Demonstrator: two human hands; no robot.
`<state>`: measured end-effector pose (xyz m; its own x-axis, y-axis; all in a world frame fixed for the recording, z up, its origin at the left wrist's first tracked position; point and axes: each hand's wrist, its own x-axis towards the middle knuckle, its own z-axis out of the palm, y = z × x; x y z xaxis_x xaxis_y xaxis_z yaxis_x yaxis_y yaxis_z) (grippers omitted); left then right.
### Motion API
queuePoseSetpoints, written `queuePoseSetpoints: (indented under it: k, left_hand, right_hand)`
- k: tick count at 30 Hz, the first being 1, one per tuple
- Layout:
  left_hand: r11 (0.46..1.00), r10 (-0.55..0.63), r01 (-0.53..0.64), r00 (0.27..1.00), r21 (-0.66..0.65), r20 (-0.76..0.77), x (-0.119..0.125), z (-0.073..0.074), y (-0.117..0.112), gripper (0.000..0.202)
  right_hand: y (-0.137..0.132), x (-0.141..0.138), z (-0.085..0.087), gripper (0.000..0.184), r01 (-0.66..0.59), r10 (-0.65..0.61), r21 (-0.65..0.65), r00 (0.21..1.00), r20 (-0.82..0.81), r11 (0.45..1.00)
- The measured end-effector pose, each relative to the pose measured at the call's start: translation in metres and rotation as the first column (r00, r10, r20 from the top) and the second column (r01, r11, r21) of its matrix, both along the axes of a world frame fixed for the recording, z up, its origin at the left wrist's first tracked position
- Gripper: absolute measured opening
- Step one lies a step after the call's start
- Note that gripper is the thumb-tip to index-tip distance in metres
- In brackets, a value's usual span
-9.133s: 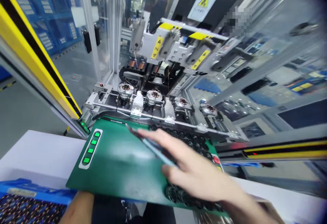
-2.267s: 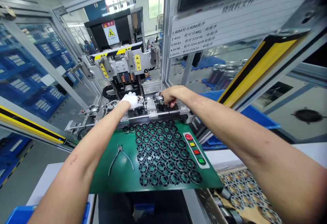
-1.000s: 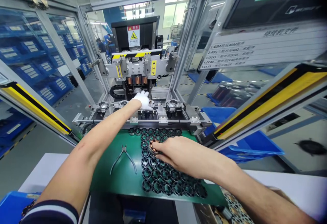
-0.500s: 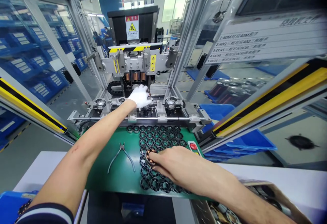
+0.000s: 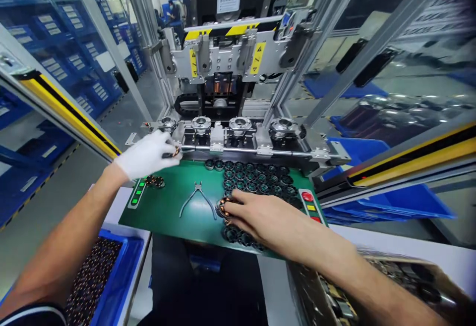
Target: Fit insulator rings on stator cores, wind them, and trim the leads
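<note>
Gloved left hand gripped copper-wound ring near machine rail. Bare right hand pinched second wound ring at edge of black rings. Pliers lay on green panel between hands, I'd guess for quick reach.

head camera: sole view, from wearer's head
facing: forward, down across green work panel, near edge to far
nearness: left hand, right hand close; machine head farther
</note>
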<state>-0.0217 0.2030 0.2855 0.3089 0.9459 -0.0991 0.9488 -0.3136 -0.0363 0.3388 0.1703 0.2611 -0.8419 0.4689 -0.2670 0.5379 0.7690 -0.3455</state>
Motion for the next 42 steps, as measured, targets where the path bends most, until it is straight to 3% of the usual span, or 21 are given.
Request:
queuePoseSetpoints:
  k: [4, 7, 9, 14, 20, 22, 24, 27, 30, 33, 35, 38, 42]
  left_hand:
    - [0.981, 0.145, -0.151, 0.988, -0.119, -0.059, -0.053, -0.068, -0.076, 0.022]
    - [0.962, 0.233, -0.241, 0.97, -0.127, -0.071, -0.073, -0.113, -0.109, 0.021]
    - [0.955, 0.273, -0.277, 0.96, -0.105, -0.054, -0.079, -0.133, -0.12, 0.021]
    - [0.934, 0.356, -0.356, 0.934, 0.007, 0.028, -0.088, -0.159, -0.129, 0.025]
    - [0.928, 0.359, -0.368, 0.926, 0.064, 0.118, -0.096, -0.17, -0.124, 0.037]
    - [0.93, 0.346, -0.359, 0.928, 0.081, 0.139, -0.096, -0.165, -0.126, 0.04]
    - [0.927, 0.34, -0.359, 0.927, 0.107, 0.16, -0.095, -0.157, -0.135, 0.047]
    - [0.902, 0.318, -0.373, 0.915, 0.217, 0.247, -0.084, -0.145, -0.159, 0.055]
    - [0.858, 0.111, -0.304, 0.896, 0.413, 0.43, -0.051, -0.145, -0.184, 0.041]
    - [0.865, -0.131, -0.16, 0.843, 0.476, 0.522, 0.008, -0.161, -0.194, 0.025]
    - [0.881, -0.206, -0.082, 0.819, 0.465, 0.535, 0.052, -0.178, -0.189, 0.022]
    - [0.9, -0.243, -0.001, 0.828, 0.436, 0.505, 0.106, -0.207, -0.171, 0.025]
    - [0.92, -0.264, 0.069, 0.837, 0.385, 0.48, 0.142, -0.228, -0.147, 0.025]
  right_hand:
    - [-0.001, -0.082, -0.037, 0.02, -0.072, 0.074, 0.019, 0.993, -0.096, 0.997]
    - [-0.004, -0.153, -0.075, 0.017, -0.063, 0.064, 0.005, 0.994, -0.085, 0.998]
    - [-0.009, -0.192, -0.097, 0.017, -0.01, 0.011, 0.006, 0.997, -0.071, 1.0]
    - [-0.014, -0.245, -0.133, 0.046, 0.174, -0.171, 0.02, 0.979, -0.108, 0.985]
    - [-0.009, -0.267, -0.148, 0.045, 0.284, -0.282, -0.018, 0.938, -0.203, 0.959]
    - [-0.012, -0.26, -0.151, 0.049, 0.306, -0.303, -0.031, 0.916, -0.262, 0.952]
    - [-0.019, -0.236, -0.151, 0.056, 0.324, -0.317, -0.039, 0.885, -0.34, 0.945]
    - [-0.039, -0.163, -0.147, 0.049, 0.392, -0.353, -0.018, 0.807, -0.473, 0.92]
    - [-0.07, -0.069, -0.144, 0.021, 0.564, -0.43, 0.061, 0.69, -0.582, 0.824]
    - [-0.1, 0.005, -0.152, 0.014, 0.699, -0.463, 0.166, 0.613, -0.64, 0.696]
    - [-0.116, 0.032, -0.163, 0.017, 0.714, -0.456, 0.223, 0.622, -0.637, 0.664]
    - [-0.126, 0.042, -0.182, 0.02, 0.687, -0.434, 0.278, 0.668, -0.604, 0.671]
    - [-0.119, 0.036, -0.197, 0.015, 0.661, -0.415, 0.308, 0.7, -0.581, 0.685]
